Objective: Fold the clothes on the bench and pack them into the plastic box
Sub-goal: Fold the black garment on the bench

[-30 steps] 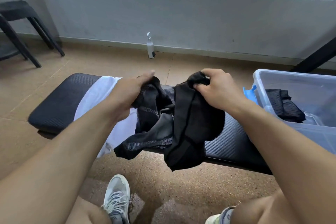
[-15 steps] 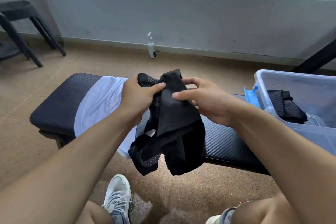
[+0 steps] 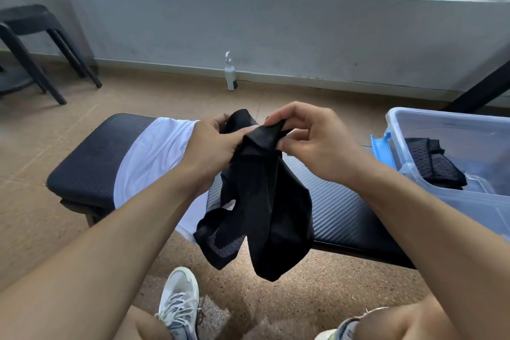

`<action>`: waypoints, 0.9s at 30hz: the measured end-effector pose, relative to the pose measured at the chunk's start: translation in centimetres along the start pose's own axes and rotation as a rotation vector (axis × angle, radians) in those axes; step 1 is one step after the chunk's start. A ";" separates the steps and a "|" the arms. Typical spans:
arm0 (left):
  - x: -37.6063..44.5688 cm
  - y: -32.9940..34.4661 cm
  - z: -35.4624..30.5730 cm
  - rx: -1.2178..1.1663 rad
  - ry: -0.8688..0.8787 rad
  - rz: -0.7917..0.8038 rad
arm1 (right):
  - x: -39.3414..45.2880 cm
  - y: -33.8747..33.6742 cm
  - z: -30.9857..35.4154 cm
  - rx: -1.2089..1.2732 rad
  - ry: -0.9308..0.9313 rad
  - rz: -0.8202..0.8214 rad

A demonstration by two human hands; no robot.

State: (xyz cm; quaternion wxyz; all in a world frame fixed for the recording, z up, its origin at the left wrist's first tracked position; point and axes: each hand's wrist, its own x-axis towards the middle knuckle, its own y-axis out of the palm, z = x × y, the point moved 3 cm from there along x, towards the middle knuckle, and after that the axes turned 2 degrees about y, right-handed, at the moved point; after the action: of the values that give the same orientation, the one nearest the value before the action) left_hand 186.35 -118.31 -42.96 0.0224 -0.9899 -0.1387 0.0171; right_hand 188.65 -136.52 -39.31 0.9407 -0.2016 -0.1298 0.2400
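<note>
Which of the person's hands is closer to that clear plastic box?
The right hand. It pinches the black garment over the bench, with the plastic box off to its right. The left hand grips the same garment farther from the box, above the white garment.

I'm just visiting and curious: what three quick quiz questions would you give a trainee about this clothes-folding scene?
1. True or false: both hands grip the black garment.
2. What lies on the bench, under the left hand?
A. white garment
B. blue towel
C. red jacket
3. Fill in: the plastic box already holds a folded ____ mesh item.

Key:
1. True; the right hand pinches its top too.
2. A, the white garment.
3. Black; the folded mesh item.
</note>
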 end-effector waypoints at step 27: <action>-0.5 -0.3 -1.3 0.014 0.008 0.151 | 0.6 -1.2 -1.1 -0.341 -0.017 0.016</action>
State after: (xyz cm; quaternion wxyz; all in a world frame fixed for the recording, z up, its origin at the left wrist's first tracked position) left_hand 185.79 -118.23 -41.67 0.0286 -0.9975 -0.0633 0.0159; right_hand 190.05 -137.55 -39.63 0.8898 -0.3572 -0.1750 0.2237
